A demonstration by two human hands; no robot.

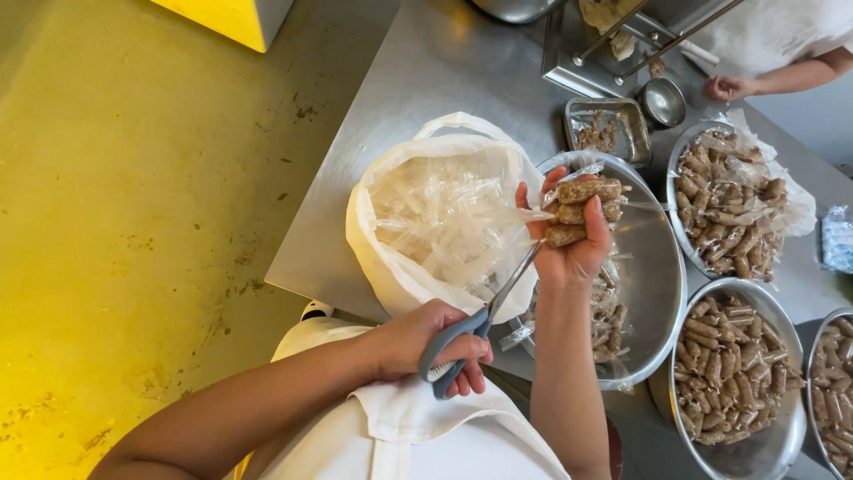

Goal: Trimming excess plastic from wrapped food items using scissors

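My right hand [573, 253] is raised over a large steel bowl [653, 276] and grips a small bundle of brown wrapped sausage sticks [582, 209]. My left hand [426, 342] holds grey-handled scissors [484, 320], fingers through the loops. The blades point up toward the wrapping under the bundle. To the left of the bundle stands a white plastic bag [391, 258] full of clear wrapper scraps [444, 213].
Everything rests on a steel table [444, 71] beside a yellow floor. Steel bowls of brown sticks [729, 364] [724, 200] stand to the right. A small tray [609, 129] and a small cup [664, 102] sit farther back. Another person's hand [729, 87] rests at the top right.
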